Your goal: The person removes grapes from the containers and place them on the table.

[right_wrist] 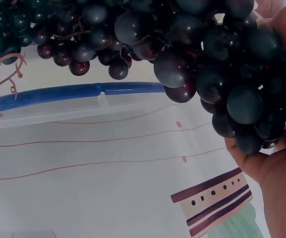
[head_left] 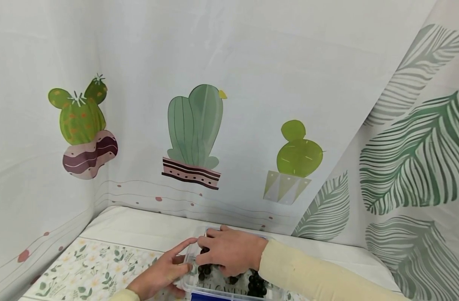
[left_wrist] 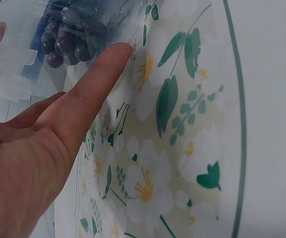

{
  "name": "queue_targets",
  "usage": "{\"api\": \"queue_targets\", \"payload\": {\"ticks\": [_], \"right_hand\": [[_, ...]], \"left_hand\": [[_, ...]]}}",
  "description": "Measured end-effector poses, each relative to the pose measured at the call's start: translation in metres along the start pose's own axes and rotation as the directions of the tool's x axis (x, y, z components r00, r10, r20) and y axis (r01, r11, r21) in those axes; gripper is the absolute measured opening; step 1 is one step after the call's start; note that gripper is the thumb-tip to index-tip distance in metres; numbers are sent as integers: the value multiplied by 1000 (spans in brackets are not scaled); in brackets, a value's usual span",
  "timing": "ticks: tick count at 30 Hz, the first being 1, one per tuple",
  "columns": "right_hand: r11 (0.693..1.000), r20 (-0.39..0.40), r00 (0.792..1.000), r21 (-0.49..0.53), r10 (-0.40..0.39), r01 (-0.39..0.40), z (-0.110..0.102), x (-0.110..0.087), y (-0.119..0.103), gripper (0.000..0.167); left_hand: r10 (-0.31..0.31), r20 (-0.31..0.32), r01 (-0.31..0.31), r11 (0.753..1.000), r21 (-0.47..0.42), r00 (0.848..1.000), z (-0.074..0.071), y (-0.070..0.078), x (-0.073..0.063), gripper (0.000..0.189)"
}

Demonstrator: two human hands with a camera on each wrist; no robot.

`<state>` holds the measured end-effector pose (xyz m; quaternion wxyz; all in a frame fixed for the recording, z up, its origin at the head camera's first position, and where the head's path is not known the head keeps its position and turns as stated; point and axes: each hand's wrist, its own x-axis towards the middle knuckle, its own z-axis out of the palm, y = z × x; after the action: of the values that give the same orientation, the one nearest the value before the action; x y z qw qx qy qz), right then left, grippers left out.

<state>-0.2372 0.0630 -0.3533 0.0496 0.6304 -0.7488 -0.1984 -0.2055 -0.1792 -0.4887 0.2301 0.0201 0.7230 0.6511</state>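
Observation:
A clear plastic container [head_left: 194,286] with blue clips holds bunches of dark grapes [head_left: 257,285]. My left hand [head_left: 163,269] grips its left side, thumb over the rim, index finger stretched along the outside wall. Through that wall, the left wrist view shows dark grapes [left_wrist: 68,42] inside. My right hand [head_left: 233,251] reaches down over the container from the right. In the right wrist view its fingers curl round a bunch of dark grapes [right_wrist: 232,94], and more bunches and a bare reddish stem [right_wrist: 6,74] lie alongside.
The container stands on a table with a floral cloth [head_left: 97,267] and a white border. Close behind the table hangs a white curtain [head_left: 248,62] printed with potted cacti. At the right side hangs a leaf-printed sheet [head_left: 413,154].

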Motion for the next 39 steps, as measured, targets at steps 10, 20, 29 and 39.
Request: {"api": "queue_targets", "payload": {"ticks": [10, 20, 29, 39], "right_hand": [[1000, -4, 1000, 9, -2, 2, -3, -2, -1, 40], [1000, 3, 1000, 9, 2, -2, -10, -3, -1, 38], [1000, 19, 1000, -1, 21, -21, -15, -4, -2, 46], [1000, -4, 1000, -5, 7, -7, -16, -5, -3, 47]], "left_hand": [[1, 8, -1, 1000, -3, 1000, 0, 0, 0, 75], [-9, 40, 10, 1000, -25, 999, -2, -2, 0, 76], [-3, 46, 4, 1000, -16, 999, -1, 2, -3, 76], [-3, 47, 4, 1000, -13, 999, -1, 1, -3, 78]]}}
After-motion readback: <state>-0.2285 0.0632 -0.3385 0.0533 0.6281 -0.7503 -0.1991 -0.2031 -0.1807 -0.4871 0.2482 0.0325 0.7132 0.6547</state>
